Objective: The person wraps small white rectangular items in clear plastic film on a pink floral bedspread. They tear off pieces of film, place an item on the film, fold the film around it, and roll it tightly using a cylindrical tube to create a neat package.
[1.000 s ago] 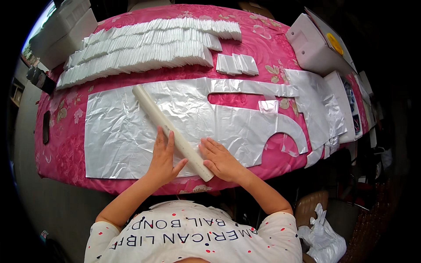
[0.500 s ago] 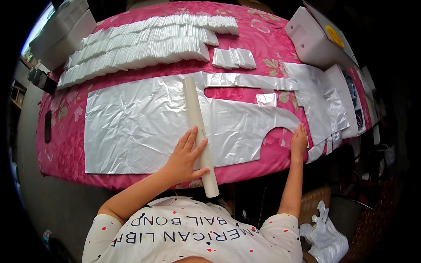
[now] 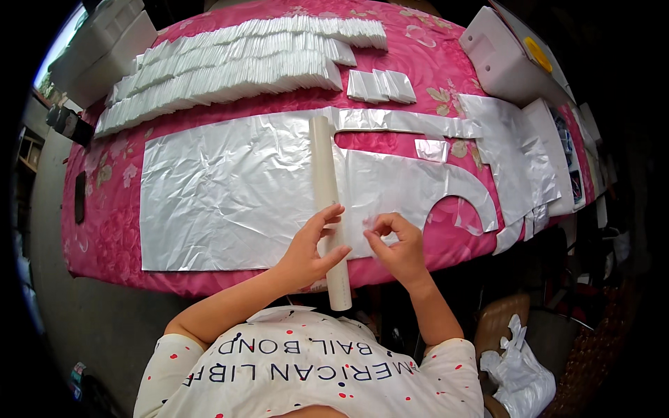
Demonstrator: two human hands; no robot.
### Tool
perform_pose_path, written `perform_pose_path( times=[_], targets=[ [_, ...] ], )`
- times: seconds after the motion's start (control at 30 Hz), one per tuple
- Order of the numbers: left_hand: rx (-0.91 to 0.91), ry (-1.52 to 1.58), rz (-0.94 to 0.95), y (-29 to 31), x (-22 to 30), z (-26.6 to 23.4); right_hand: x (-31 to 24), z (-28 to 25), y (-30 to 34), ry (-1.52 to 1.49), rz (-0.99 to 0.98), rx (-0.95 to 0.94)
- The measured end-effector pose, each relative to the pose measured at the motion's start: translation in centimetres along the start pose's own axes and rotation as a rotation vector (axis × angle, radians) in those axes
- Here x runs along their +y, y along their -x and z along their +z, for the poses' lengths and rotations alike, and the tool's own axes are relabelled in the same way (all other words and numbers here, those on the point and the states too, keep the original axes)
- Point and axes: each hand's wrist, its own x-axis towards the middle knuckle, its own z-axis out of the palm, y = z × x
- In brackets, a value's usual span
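Observation:
A long cream cardboard tube [image 3: 325, 188] lies across a crinkled silver foil sheet [image 3: 230, 195] on the pink flowered table [image 3: 104, 209], its near end overhanging the table edge. My left hand [image 3: 310, 247] wraps around the tube near the front edge. My right hand [image 3: 394, 244] sits just right of the tube, fingertips pinched on a small bit of the foil. The foil has curved cut-outs on its right part [image 3: 446, 188].
Rows of stacked white packets [image 3: 230, 66] line the far side of the table, with a few more [image 3: 380, 83] beside them. A white machine with a yellow knob [image 3: 505, 56] stands at the far right. A dark phone [image 3: 79, 197] lies at the left. A white bag [image 3: 519, 369] is on the floor.
The tube has swung from a diagonal to nearly straight across the foil. My right hand came back from the table's right edge to beside the tube. My left hand now grips the tube.

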Motion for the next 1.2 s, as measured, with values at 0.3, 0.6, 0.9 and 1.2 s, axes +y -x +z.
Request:
perform_pose_path(
  times=[0.3, 0.6, 0.9, 1.2],
  targets=[
    [0.374, 0.261, -0.544, 5.0, -1.1, -16.2, -3.5, 3.4, 2.5, 0.108, -0.268, -0.266],
    [0.734, -0.793, -0.189, 10.2, 2.1, -24.7, -2.5, 3.7, 6.6, 0.433, 0.543, -0.527],
    [0.17, -0.79, 0.338, -0.7, -2.2, -7.0, -1.9, 4.3, 7.0, 0.321, 0.584, -0.497],
    [0.0, -1.22, 0.179, -2.4, -5.6, -4.0, -1.7, 3.2, 3.2, 0.305, 0.567, -0.742]
  ],
)
